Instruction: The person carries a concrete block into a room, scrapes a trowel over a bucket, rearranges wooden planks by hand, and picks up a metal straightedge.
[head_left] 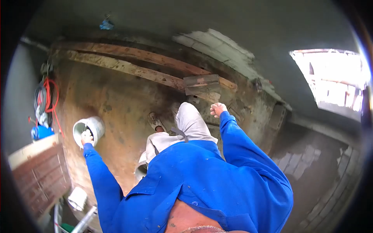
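Observation:
A white bucket (98, 126) is at the left, tilted with its mouth toward me. My left hand (87, 137) is closed at the bucket's mouth and seems to grip its handle, though the fingers partly hide it. Out to the right, my right hand (218, 110) is raised with its fingers curled in, and nothing shows in it. Below that hand lies a stack of grey blocks (202, 86) against the wooden planks.
Long wooden planks (128, 68) run along the wall's foot. Orange cable (49, 95) hangs at the left above a blue object (41, 132). A brown panelled board (40, 171), a white container (77, 198) and a ladder-like metal frame (83, 221) stand lower left. A bright opening (334, 79) is at the right.

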Motion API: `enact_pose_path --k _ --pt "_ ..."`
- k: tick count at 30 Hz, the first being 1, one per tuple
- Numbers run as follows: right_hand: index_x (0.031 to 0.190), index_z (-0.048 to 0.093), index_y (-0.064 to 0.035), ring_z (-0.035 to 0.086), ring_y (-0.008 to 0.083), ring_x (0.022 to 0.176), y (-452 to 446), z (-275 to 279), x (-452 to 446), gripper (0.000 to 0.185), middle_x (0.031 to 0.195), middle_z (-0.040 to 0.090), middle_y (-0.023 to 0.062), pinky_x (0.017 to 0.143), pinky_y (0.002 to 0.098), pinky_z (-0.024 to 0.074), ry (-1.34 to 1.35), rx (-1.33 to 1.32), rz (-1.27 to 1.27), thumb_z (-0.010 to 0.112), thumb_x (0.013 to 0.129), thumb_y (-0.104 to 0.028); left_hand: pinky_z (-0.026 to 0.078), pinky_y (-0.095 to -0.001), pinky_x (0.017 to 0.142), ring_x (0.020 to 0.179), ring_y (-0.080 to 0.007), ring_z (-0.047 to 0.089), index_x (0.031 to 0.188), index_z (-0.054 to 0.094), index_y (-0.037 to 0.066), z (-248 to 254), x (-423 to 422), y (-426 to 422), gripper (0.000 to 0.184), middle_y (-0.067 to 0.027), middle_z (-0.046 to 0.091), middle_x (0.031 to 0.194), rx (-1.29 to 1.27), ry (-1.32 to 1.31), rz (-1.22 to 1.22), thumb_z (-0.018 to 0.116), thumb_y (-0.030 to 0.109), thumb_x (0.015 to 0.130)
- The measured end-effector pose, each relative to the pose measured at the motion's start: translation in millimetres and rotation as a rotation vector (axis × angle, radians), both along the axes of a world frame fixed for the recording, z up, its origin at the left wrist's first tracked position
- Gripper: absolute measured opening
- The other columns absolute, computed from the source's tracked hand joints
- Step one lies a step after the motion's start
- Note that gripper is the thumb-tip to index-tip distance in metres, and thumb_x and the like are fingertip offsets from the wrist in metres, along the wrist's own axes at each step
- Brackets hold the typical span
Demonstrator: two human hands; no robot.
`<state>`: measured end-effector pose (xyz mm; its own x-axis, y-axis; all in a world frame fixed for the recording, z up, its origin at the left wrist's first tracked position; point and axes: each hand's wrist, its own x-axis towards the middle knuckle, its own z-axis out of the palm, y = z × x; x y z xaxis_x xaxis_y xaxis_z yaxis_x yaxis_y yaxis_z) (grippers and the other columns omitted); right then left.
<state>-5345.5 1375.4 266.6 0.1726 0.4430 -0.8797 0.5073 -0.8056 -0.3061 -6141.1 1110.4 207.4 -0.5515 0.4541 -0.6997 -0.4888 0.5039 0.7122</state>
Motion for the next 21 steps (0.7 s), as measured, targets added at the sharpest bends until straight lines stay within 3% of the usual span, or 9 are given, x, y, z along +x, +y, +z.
enact_pose_path --k 2,6,8,9,10,12,13,18,21 --pt "0.099 0.057 -0.0117 0.062 0.0124 0.066 -4 -3 -11 0.023 0.088 0.062 -0.0003 0.049 0.0287 0.0462 0.038 0.019 -0.105 0.054 0.083 -0.028 0.036 -0.0293 0.039 0.053 -0.0142 0.049 0.097 0.053 0.012 49 9 92 0.018 -0.0048 0.053 0.073 -0.344 0.301 -0.135 0.057 0.021 0.082" --pt "0.097 0.058 -0.0126 0.062 0.0145 0.069 -3 -45 -17 0.022 0.089 0.062 0.0012 0.052 0.0309 0.0487 0.102 -0.027 -0.327 0.057 0.081 -0.027 0.041 -0.0268 0.046 0.056 -0.0115 0.049 0.093 0.053 0.005 60 29 175 0.023 -0.0034 0.055 0.072 -0.112 0.466 -0.654 0.061 0.023 0.081" --pt "0.094 0.059 -0.0154 0.063 0.0173 0.072 -3 -100 -8 0.023 0.089 0.063 0.0014 0.054 0.0330 0.0495 -0.207 0.349 1.156 0.063 0.075 -0.028 0.043 -0.0285 0.048 0.056 -0.0142 0.052 0.090 0.053 0.007 17 46 189 0.017 -0.0031 0.057 0.073 0.135 0.358 -0.495 0.061 0.018 0.080" --pt "0.094 0.059 -0.0154 0.063 0.0173 0.072 -32 -101 -21 0.023 0.089 0.063 0.0014 0.054 0.0330 0.0495 -0.173 0.328 1.086 0.063 0.075 -0.028 0.041 -0.0252 0.039 0.059 -0.0135 0.055 0.103 0.048 0.012 53 85 208 0.031 -0.0072 0.058 0.081 -0.186 0.088 -0.581 0.057 0.004 0.074" --pt "0.091 0.060 -0.0146 0.062 0.0165 0.071 -44 -90 -33 0.018 0.087 0.063 0.0013 0.053 0.0326 0.0488 -0.052 0.208 0.515 0.060 0.077 -0.026 0.044 -0.0288 0.042 0.063 -0.0153 0.059 0.106 0.048 0.013 47 103 211 0.032 -0.0065 0.058 0.079 -0.214 0.235 -0.984 0.058 0.009 0.076" --pt "0.085 0.061 -0.0132 0.061 0.0147 0.067 -27 -69 -37 0.013 0.083 0.064 0.0012 0.051 0.0320 0.0475 0.146 0.009 -0.604 0.055 0.081 -0.024 0.045 -0.0308 0.048 0.058 -0.0143 0.057 0.113 0.048 0.012 25 144 228 0.039 -0.0035 0.059 0.075 -0.521 0.145 -1.080 0.062 0.018 0.077" --pt "0.084 0.060 -0.0113 0.059 0.0125 0.059 -40 -73 -37 0.014 0.077 0.063 0.0003 0.046 0.0294 0.0448 0.160 0.022 -0.630 0.054 0.082 -0.024 0.046 -0.0330 0.051 0.063 -0.0148 0.058 0.117 0.046 0.010 17 157 238 0.046 -0.0027 0.060 0.080 -0.569 0.260 -1.351 0.065 0.023 0.077" --pt "0.085 0.058 -0.0093 0.059 0.0124 0.059 -119 -53 -26 0.015 0.073 0.061 0.0006 0.047 0.0278 0.0434 -0.055 0.093 -0.700 0.054 0.078 -0.022 0.043 -0.0277 0.048 0.059 -0.0113 0.052 0.118 0.045 0.007 20 231 341 0.045 -0.0015 0.057 0.080 -0.587 0.169 -1.380 0.062 0.024 0.080" --pt "0.074 0.059 -0.0056 0.057 0.0134 0.053 -152 -6 -45 0.015 0.064 0.060 0.0046 0.053 0.0280 0.0463 -0.174 0.156 -1.183 0.056 0.075 -0.020 0.041 -0.0276 0.046 0.058 -0.0105 0.051 0.113 0.049 0.007 5 258 428 0.041 -0.0006 0.056 0.079 -0.544 0.211 -1.629 0.062 0.025 0.079"
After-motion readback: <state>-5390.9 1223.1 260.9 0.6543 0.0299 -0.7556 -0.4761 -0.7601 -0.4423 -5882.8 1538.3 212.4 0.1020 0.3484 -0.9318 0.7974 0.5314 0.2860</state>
